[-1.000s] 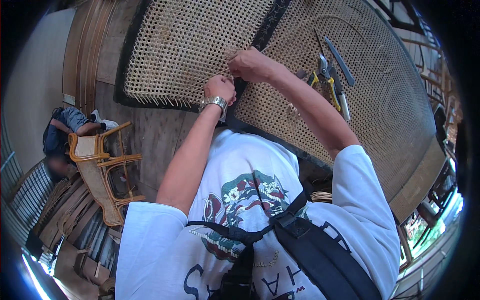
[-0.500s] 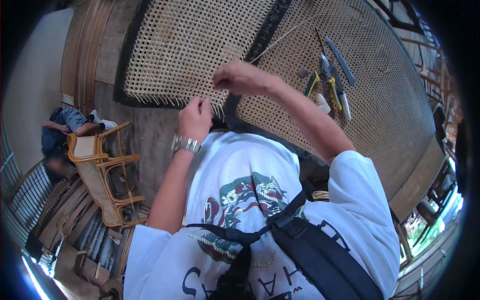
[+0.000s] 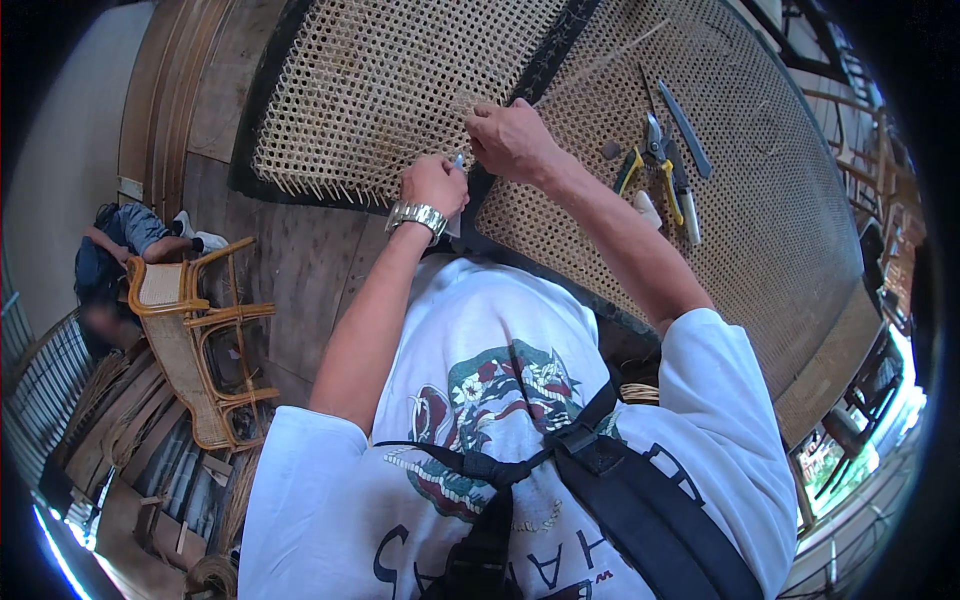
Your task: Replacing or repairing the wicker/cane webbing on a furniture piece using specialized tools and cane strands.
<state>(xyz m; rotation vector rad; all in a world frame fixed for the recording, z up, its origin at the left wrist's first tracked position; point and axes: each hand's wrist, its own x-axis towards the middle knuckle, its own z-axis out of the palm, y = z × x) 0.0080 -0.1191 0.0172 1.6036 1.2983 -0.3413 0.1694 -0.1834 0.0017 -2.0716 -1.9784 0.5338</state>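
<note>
A cane-woven panel (image 3: 390, 90) in a dark frame lies before me, with loose strand ends along its near edge. My left hand (image 3: 434, 186) is closed over that edge, near the dark middle bar. A small pale piece pokes out above and below its fingers; its kind is unclear. Just to the right, over the bar, my right hand (image 3: 512, 140) is pinched. A long thin cane strand (image 3: 610, 58) runs from its fingers across the second woven panel (image 3: 740, 230). The fingertips of both hands are partly hidden.
On the right panel lie yellow-handled pruning shears (image 3: 664, 165), a blue-grey blade-like tool (image 3: 686, 130), a white-ended tool (image 3: 690, 212) and a small dark piece (image 3: 610, 150). A rattan chair (image 3: 195, 350) stands at left, beside another person (image 3: 135, 240). Coiled cane (image 3: 215, 578) lies lower left.
My left hand has moved right and up, toward the bar, and the pale piece now shows in it. My right hand has shifted right and slightly up, the strand moving with it.
</note>
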